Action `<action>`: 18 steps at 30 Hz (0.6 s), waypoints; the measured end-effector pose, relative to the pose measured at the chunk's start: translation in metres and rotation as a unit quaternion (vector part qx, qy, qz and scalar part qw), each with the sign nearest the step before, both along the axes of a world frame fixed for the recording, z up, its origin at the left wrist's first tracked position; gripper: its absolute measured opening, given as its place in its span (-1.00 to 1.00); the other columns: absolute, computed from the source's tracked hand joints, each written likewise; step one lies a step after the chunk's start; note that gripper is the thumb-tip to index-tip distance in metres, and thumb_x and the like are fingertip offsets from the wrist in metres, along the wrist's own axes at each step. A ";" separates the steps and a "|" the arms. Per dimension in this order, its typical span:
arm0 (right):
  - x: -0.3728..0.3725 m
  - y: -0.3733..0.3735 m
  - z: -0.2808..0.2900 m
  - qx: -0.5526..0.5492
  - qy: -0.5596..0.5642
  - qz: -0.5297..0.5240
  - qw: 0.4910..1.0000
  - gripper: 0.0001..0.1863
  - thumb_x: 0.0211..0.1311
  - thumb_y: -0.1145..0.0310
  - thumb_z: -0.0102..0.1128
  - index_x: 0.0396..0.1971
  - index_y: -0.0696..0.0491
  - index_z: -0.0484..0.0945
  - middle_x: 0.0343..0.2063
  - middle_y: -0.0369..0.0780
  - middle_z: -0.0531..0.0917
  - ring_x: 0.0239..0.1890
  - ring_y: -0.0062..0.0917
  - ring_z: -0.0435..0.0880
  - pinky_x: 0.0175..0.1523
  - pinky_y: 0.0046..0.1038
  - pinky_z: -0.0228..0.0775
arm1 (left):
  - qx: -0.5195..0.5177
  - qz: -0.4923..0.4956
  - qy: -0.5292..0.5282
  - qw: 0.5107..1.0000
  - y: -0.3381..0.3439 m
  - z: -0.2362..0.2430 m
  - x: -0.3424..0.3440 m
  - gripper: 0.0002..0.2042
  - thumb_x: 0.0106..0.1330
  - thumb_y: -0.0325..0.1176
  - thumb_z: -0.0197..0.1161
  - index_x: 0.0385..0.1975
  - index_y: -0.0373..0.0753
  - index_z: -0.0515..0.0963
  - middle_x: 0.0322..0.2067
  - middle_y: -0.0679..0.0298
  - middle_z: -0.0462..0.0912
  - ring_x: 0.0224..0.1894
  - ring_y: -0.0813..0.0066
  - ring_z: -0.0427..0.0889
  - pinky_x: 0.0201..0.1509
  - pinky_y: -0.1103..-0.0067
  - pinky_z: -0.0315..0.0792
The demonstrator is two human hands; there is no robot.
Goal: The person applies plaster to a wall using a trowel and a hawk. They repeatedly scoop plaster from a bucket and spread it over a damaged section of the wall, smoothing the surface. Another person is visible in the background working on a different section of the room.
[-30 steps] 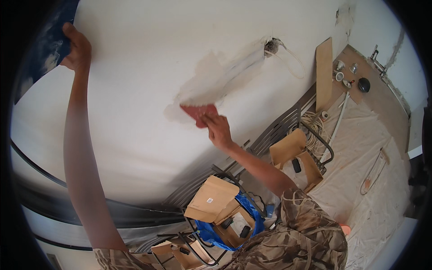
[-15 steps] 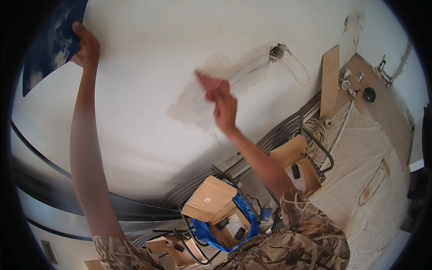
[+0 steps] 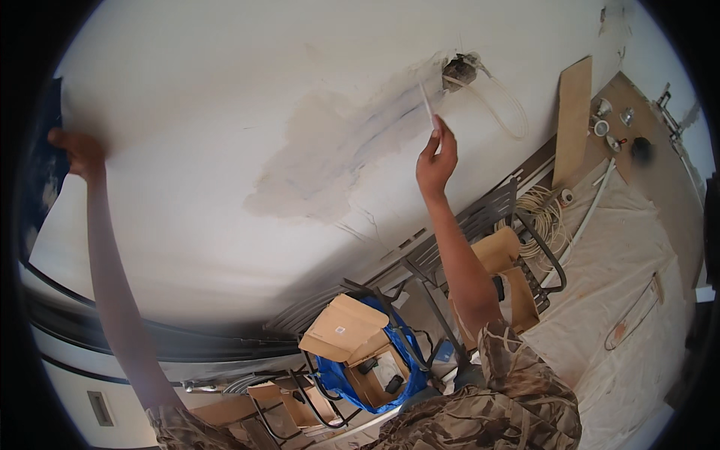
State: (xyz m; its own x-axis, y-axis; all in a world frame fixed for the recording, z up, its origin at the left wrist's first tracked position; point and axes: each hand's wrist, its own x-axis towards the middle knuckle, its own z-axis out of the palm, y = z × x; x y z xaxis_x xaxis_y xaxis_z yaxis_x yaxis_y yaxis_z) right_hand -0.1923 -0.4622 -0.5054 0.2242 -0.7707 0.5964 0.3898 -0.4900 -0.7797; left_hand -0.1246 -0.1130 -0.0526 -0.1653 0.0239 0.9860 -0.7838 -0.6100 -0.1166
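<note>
On the left, my left hand point(image 3: 79, 154) grips the edge of a dark blue board point(image 3: 43, 187) with pale smears on it. My right hand point(image 3: 436, 159) is raised against the white wall and closed on a scraper point(image 3: 426, 101), now edge-on as a thin pale strip. The scraper's tip lies on the grey filler patch point(image 3: 307, 150), just left of a rough hole point(image 3: 459, 75) with looped cream cables point(image 3: 516, 112).
Below are metal chairs point(image 3: 304, 390), open cardboard boxes point(image 3: 341, 330), a blue bag point(image 3: 334, 381) and coiled cable point(image 3: 544, 225). A cardboard sheet point(image 3: 571, 120) leans at the right beside light fittings point(image 3: 601, 127) on the floor, which has plastic sheeting point(image 3: 630, 285) over it.
My right hand has swept up and rightward along the patch toward the hole, turning the red scraper edge-on. My left hand and the board have moved leftward and lower in the view.
</note>
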 end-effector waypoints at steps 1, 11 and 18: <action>0.003 -0.008 -0.004 -0.003 0.006 -0.001 1.000 -0.70 0.43 0.40 -0.08 0.01 0.17 0.55 -0.09 -0.07 0.63 -0.05 -0.22 0.59 0.06 -0.31 0.38 | -0.008 -0.011 0.005 1.000 -0.003 -0.009 0.011 -0.26 0.41 0.05 0.04 0.20 -0.59 0.04 0.08 -0.26 0.39 0.08 -0.01 0.49 0.10 0.23 0.57; -0.047 0.170 -0.022 -0.019 0.016 0.229 0.973 -0.42 -0.01 0.67 0.01 0.14 0.18 0.43 -0.01 -0.01 0.57 -0.06 -0.09 0.54 0.01 -0.15 0.32 | 0.000 -0.013 0.011 1.000 0.006 0.003 -0.010 -0.21 0.39 0.10 0.05 0.23 -0.58 0.01 0.12 -0.26 0.36 0.12 -0.02 0.47 0.11 0.22 0.57; -0.136 0.298 -0.048 -0.059 0.084 0.427 0.899 -0.40 0.01 0.67 0.11 0.14 -0.01 0.48 0.01 -0.17 0.55 -0.02 -0.29 0.50 0.06 -0.24 0.23 | -0.024 -0.060 0.021 0.998 -0.010 0.004 -0.006 -0.17 0.38 0.14 0.06 0.24 -0.58 -0.01 0.14 -0.26 0.34 0.15 -0.03 0.45 0.11 0.21 0.56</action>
State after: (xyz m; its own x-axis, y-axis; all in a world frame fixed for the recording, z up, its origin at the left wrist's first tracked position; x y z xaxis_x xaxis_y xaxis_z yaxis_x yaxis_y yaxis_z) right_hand -0.3284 -0.1643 -0.5535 0.7978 -0.2087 0.5657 0.5449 -0.1521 -0.8246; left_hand -0.1307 -0.1231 -0.0491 -0.1167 0.0875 0.9893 -0.8553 -0.5152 -0.0553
